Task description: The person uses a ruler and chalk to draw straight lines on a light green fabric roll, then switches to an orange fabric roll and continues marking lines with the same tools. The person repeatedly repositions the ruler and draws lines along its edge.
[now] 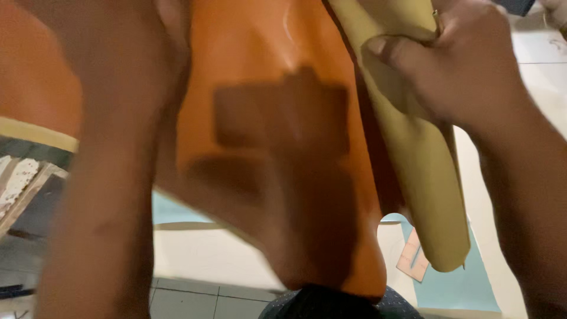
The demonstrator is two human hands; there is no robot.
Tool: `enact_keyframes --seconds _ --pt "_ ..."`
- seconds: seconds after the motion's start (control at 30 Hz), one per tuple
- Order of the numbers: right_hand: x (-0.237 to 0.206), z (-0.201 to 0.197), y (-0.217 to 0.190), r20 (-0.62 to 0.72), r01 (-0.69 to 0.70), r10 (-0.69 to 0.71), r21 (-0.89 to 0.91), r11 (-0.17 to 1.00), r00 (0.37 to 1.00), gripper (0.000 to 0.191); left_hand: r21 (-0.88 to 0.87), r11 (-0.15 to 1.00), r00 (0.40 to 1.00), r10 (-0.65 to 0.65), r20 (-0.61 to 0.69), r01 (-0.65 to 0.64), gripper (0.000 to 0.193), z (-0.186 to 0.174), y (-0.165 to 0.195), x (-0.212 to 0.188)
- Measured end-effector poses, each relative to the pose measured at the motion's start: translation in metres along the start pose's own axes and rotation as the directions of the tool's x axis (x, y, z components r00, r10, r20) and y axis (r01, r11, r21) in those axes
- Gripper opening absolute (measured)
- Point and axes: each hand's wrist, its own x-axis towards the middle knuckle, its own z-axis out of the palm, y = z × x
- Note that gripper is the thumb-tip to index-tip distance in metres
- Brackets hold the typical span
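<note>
A large glossy orange sheet (277,88) fills the middle of the view and hangs down toward my lap. Its yellowish underside (425,183) curls over along the right edge. My right hand (455,65) grips that folded edge near the top, thumb pressed on the yellow side. My left arm (112,177) crosses the left of the view, very close and blurred; its hand (174,23) reaches up to the sheet's top edge, and whether it grips there is hidden. Dark shadows fall on the orange surface.
A tiled floor (201,295) shows below. A light blue sheet (460,283) with a small tan piece (413,260) on it lies at the lower right. A wooden frame with pale lacy cloth (18,183) sits at the left.
</note>
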Motion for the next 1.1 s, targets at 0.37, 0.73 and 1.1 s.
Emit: enact_keyframes --seconds 0.37,0.73,1.1 --pt "-0.057 0.100 0.185 0.236 -0.655 0.618 0.399 0.642 0.750 0.032 -0.182 0.800 0.749 -0.419 0.513 0.572 0.085 0.222 0.048 -0.241" --pt "-0.143 0.153 0.318 0.284 -0.900 0.854 0.152 0.409 0.436 0.037 0.080 0.638 0.286 -0.449 0.847 0.766 0.084 0.209 0.150 -0.338" --pt "-0.247 0.118 0.323 0.122 -0.732 0.792 -0.319 0.602 0.598 0.044 0.045 0.471 0.217 -0.487 0.846 0.881 0.042 0.197 0.168 -0.323"
